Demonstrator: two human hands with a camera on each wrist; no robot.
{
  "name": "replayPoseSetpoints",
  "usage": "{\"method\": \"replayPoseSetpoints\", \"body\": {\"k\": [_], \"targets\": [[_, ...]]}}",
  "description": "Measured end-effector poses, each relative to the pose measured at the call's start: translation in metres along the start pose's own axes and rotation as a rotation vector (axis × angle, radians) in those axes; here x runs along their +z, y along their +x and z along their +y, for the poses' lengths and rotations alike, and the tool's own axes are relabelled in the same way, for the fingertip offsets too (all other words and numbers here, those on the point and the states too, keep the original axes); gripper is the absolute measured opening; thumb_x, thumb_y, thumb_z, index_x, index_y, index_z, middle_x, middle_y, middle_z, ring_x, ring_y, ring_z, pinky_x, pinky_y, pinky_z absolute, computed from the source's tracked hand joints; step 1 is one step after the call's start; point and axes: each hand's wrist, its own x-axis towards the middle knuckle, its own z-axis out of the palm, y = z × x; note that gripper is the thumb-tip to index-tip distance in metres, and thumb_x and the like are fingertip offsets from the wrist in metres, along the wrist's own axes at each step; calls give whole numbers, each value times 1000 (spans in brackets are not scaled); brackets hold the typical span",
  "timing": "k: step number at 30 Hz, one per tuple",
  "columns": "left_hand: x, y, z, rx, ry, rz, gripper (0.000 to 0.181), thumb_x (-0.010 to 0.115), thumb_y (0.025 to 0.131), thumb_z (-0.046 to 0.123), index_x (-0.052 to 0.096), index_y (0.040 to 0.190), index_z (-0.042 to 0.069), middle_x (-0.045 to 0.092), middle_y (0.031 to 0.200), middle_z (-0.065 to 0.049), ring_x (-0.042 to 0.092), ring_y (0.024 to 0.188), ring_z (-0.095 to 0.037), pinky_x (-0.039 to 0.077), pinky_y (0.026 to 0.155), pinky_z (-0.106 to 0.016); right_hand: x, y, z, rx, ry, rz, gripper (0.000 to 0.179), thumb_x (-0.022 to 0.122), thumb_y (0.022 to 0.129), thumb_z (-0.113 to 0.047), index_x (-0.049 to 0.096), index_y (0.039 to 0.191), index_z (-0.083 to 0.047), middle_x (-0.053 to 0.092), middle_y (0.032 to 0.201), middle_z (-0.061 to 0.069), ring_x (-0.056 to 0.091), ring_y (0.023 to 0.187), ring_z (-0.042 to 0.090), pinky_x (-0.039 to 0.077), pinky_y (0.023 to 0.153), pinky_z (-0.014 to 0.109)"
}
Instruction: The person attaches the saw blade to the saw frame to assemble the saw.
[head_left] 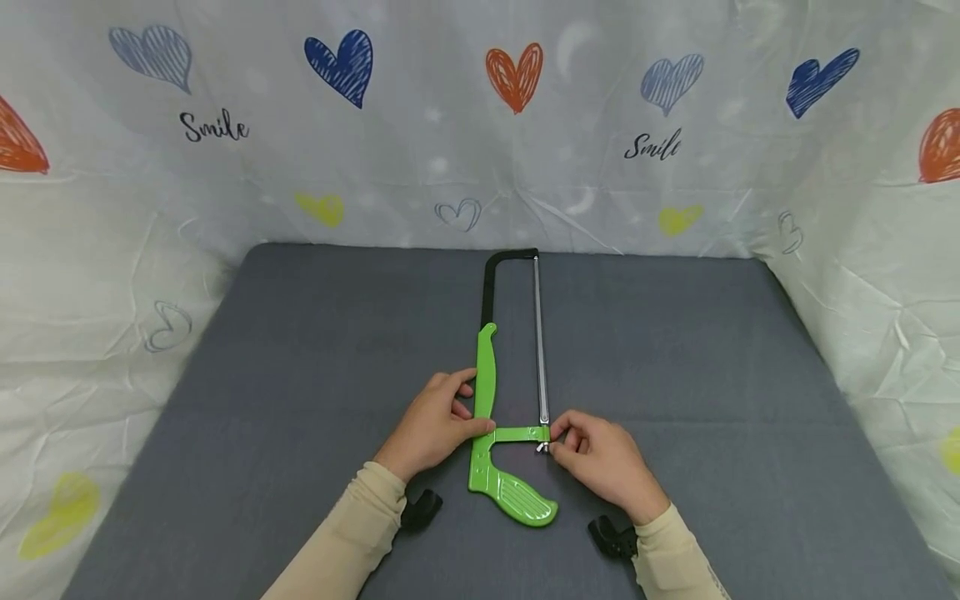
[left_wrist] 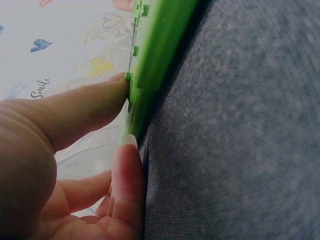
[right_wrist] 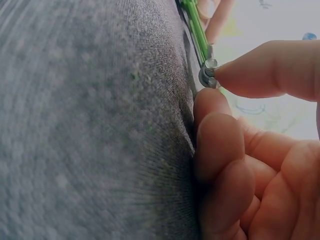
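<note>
A hacksaw (head_left: 487, 379) with a green handle and black front bow lies flat, its grip toward me. Its silver blade (head_left: 540, 342) runs along the right side. My left hand (head_left: 431, 423) holds the green frame from the left, thumb on top and fingers along the outer edge; the left wrist view shows the thumb (left_wrist: 95, 107) against the green edge. At the blade's near end sits a small metal wing nut (right_wrist: 210, 67). My right hand (head_left: 603, 458) pinches around it, thumb touching the metal and the other fingers curled beneath. The fingertips partly hide the nut.
The saw lies on a dark grey cloth-covered table (head_left: 337, 325). Behind and beside it hangs a white curtain (head_left: 420, 142) printed with hearts and "Smile". Black wrist cameras hang below both sleeves, close to the cloth.
</note>
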Motion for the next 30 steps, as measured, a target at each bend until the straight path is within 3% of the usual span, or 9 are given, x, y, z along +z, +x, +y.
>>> {"method": "replayPoseSetpoints", "body": {"k": [26,30], "targets": [[-1,-2,1,6,-11,2,84,90,91,27,49,162,10,61,132,-8,63,98,-12,56,87,-33,0,1,-1,-4,-49,-2,11,80,90,-16,73,91,-25,57,69,-13,49,54,5,39,55,24],[-1,-1,0,6,-13,-2,83,90,92,27,49,162,10,61,132,-8,63,98,-12,56,87,-33,1,-1,-3,29,-29,-5,10,82,88,-25,72,88,-27,60,68,-12,51,54,8,40,54,26]]}}
